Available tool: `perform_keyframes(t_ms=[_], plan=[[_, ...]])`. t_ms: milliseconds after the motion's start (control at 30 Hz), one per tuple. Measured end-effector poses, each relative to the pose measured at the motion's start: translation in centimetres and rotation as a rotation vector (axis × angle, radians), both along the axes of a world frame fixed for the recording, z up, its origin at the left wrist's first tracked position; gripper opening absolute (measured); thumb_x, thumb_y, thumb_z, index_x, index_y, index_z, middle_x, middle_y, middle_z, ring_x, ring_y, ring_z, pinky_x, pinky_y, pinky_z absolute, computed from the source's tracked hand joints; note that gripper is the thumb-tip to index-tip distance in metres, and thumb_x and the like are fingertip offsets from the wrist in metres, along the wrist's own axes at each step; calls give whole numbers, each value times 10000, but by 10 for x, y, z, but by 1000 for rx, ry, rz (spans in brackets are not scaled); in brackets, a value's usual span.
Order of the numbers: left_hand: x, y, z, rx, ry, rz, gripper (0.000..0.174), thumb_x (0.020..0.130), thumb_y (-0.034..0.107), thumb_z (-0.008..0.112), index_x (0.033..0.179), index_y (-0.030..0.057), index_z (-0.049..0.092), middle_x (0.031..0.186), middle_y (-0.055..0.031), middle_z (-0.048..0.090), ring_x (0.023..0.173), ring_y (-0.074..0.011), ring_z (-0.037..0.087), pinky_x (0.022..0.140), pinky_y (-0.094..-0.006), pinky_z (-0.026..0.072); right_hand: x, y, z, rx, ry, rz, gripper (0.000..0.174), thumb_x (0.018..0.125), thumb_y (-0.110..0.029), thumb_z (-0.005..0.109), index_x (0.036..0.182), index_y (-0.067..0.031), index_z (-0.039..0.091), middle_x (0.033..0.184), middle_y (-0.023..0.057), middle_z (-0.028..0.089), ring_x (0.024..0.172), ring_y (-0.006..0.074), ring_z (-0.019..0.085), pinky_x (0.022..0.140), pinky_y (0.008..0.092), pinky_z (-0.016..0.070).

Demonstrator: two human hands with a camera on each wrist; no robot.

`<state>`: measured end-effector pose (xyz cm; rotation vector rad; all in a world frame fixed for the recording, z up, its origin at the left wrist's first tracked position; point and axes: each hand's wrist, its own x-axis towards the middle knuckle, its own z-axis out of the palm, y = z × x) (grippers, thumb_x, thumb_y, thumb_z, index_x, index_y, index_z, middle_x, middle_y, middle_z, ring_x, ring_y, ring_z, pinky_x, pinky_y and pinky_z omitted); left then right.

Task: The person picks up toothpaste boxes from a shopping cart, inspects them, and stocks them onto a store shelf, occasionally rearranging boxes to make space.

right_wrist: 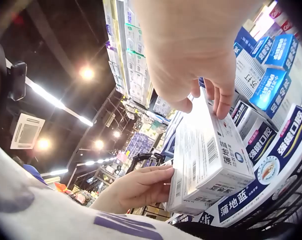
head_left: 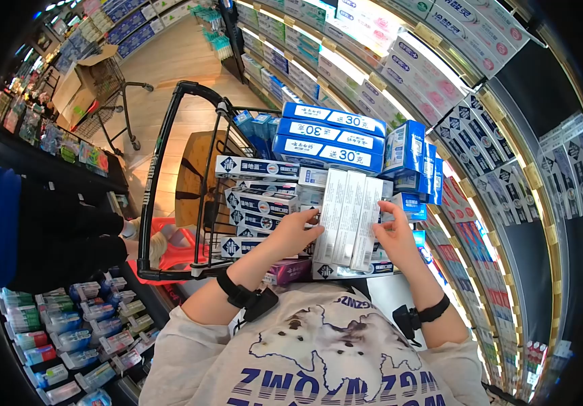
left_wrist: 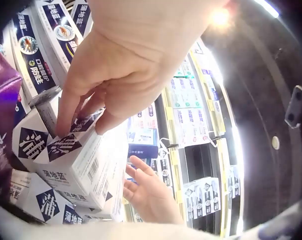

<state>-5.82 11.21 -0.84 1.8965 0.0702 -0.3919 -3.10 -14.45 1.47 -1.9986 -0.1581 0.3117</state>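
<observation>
Three white boxes point(head_left: 349, 220) lie side by side atop a pile point(head_left: 259, 201) in the cart point(head_left: 148, 210); left hand point(head_left: 295, 232) and right hand point(head_left: 395, 231) grip opposite sides, fingers bent.

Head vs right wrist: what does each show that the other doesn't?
Only head: the wood-toned floor and, at upper left, a cardboard carton.

Only right wrist: a square ceiling vent with a lamp beside it.

Both: left hand and right hand at the white boxes, with blue boxes nearby.
</observation>
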Motion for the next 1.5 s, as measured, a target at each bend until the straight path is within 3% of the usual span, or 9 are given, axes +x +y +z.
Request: perform_keyframes(t_ms=[100,233,333,567,667,1033,1133,1333,1500], plan=[[-6,16,27,191,-45,-77,416,900,177,651,1261,-18,584,894,-106,682,802,-163,644,690,-292,514,2,-5,-9,36,13,-13,491,858,-43,631,1321,-29,468,1300,136,486,869,161,575,723,273,526],[-11,79,42,241,-227,172,314,834,87,689,1138,24,644,963,-132,681,756,-185,643,678,-293,516,4,-16,-13,66,-43,-14,485,868,-10,597,1332,-34,459,1288,124,489,891,149,570,762,255,499],[-12,123,26,652,-404,76,502,752,28,718,1233,51,576,1244,-142,580,1107,-301,564,932,-384,457,4,-13,-7,138,27,-28,454,888,11,561,1327,-23,451,1299,110,492,889,123,566,752,238,480],[-6,113,-19,826,-359,-110,722,681,89,784,1327,116,464,1342,-121,500,1281,-324,436,1065,-507,340,7,-10,3,114,55,-18,422,904,0,554,1314,-23,461,1304,95,496,876,95,558,712,221,469],[-3,116,-31,836,-429,-91,668,687,85,767,1295,120,494,1270,-94,560,1230,-289,494,1094,-528,297,6,-12,5,107,54,-21,409,909,-8,552,1309,-24,470,1305,92,495,867,89,552,707,217,467],[-22,64,82,737,-705,-106,670,571,163,826,1204,207,607,1097,-31,561,1093,-255,521,1100,-566,279,-9,25,62,144,91,196,460,874,-84,641,1312,-66,500,1215,69,598,984,132,578,822,275,482],[-26,48,93,768,-752,-122,719,534,177,837,1215,225,612,1099,-23,555,1059,-257,522,1095,-591,271,-15,44,85,115,95,341,673,804,-37,713,1389,-69,381,1227,120,557,1039,177,585,946,330,463],[-30,46,115,794,-729,-119,820,523,246,863,1289,251,570,1217,-32,518,1157,-276,471,1091,-629,230,-8,43,76,391,268,237,572,845,-53,683,1353,-49,420,1170,96,592,1033,155,611,884,303,492],[-35,74,120,310,-597,-48,948,570,70,867,1401,79,410,1369,-133,450,1278,-326,417,1077,-415,354,-3,25,85,645,475,7,436,918,-194,590,1306,-32,473,1037,119,659,852,195,680,705,316,582]])
